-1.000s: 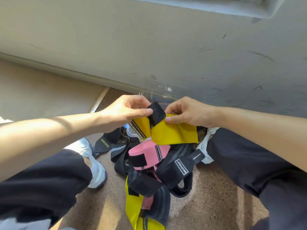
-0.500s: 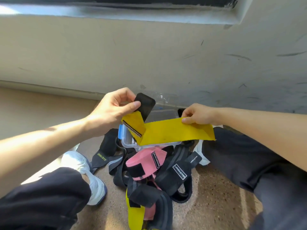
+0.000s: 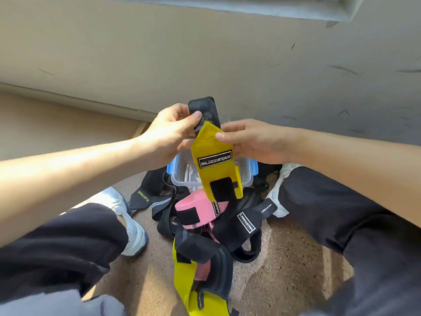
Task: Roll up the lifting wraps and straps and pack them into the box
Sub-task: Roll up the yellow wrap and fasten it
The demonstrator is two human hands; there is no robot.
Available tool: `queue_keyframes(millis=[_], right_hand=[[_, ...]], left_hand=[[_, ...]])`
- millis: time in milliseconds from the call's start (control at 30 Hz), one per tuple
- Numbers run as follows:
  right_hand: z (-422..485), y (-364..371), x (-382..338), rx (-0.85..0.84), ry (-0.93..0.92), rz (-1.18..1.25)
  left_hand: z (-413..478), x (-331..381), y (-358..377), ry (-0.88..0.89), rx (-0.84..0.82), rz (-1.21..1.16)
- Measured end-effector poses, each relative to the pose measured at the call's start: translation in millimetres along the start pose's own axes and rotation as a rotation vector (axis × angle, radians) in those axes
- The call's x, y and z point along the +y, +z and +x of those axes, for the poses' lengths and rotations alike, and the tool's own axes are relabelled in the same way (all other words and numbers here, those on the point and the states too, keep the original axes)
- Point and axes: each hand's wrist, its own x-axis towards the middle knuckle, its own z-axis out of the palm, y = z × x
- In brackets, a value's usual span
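We hold the yellow wrist wrap (image 3: 213,160) up over the floor (image 3: 287,270). Half a second ago it was stretched sideways between our hands; now our hands have come together at its top and it hangs straight down, logo patch facing us, a black hook-and-loop patch near its lower end. Our left hand (image 3: 168,133) pinches the black tab end (image 3: 204,108) that stands up above the yellow, thumb pressed on it. Our right hand (image 3: 252,142) pinches the yellow edge just beside it, fingers curled behind. The lower end dangles in front of the clear plastic box (image 3: 180,176) with blue clips, which sits on the floor at the wall edge, between our shoes. We see no wrap in the box, though the hanging band hides part of it. We judge that the wrap is now straightened and gathered at one end, ready for rolling to start from the tab, so the first roll is barely begun. The pink wrap (image 3: 196,208), the black straps (image 3: 247,224) and a second yellow wrap (image 3: 182,277) lie tangled in a heap just in front of the box, not yet rolled.
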Motion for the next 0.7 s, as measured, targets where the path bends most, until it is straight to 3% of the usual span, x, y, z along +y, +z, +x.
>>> queue_keyframes(millis=[100, 267, 367, 433, 567, 700], right_hand=[[4.0, 0.9, 10.5, 0.122, 0.03, -0.056], [6.0, -9.4, 45.8, 0.186, 0.16, -0.613], [6.2, 2.4, 61.5, 0.122, 0.254, -0.759], [8.4, 14.0, 71.5, 0.076, 0.289, -0.796], [9.3, 32.6, 85.4, -0.008, 0.28, -0.833], [5.1, 38.7, 92.2, -0.078, 0.288, -0.864]], left_hand=[[-7.2, -15.2, -6.1, -0.008, -0.014, 0.154], [-42.3, -76.5, -17.2, -0.172, -0.159, 0.573], [-72.3, -115.9, -27.1, -0.139, -0.406, 1.042], [-94.9, -139.1, -27.5, -0.011, -0.649, 1.324], [-133.0, -193.2, -9.2, 0.235, -0.973, 1.358], [-156.5, -248.2, 14.4, 0.306, -1.082, 1.446]])
